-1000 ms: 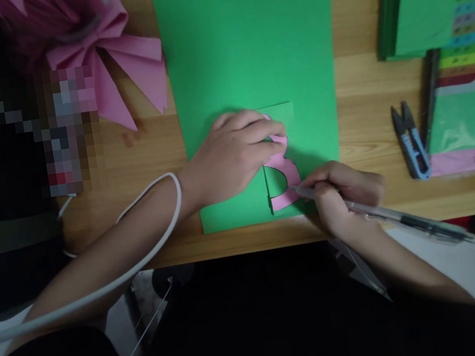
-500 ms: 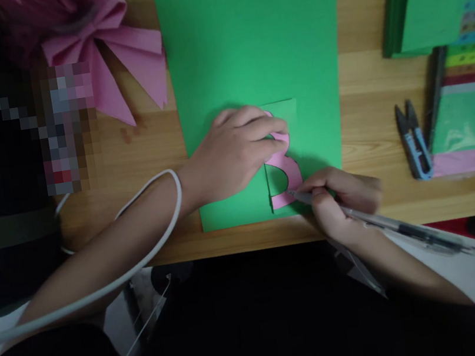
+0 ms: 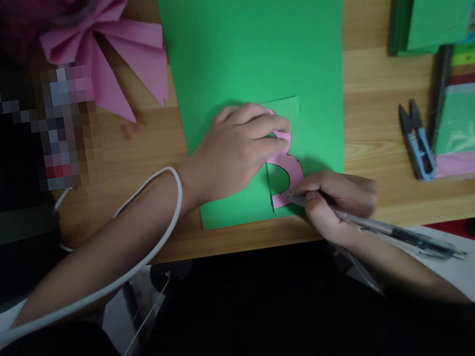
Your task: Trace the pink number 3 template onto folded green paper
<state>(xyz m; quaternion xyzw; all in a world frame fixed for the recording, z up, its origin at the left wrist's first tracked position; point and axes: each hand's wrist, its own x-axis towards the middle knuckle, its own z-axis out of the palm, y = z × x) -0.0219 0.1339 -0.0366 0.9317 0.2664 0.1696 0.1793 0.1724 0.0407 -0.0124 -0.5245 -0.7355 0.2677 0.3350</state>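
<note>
Where the green paper sheet [image 3: 256, 38] met the near edge of the wooden table [image 3: 367, 93], the right hand [image 3: 339, 201] pinched a clear-barrelled pen [image 3: 388, 230], its tip on the near end of the pink curved paper cut-out [image 3: 290, 170]. Just beyond, the left hand [image 3: 237, 151] pressed flat on that cut-out, fingers extended. Bare green sheet lay open farther off; blue thread snips [image 3: 415, 142] lay well apart on the right. Since a second before, the pen tip had crept leftward along the pink outline. The left fingers hid the cut-out's far part, and the pen's rear end was blurred.
</note>
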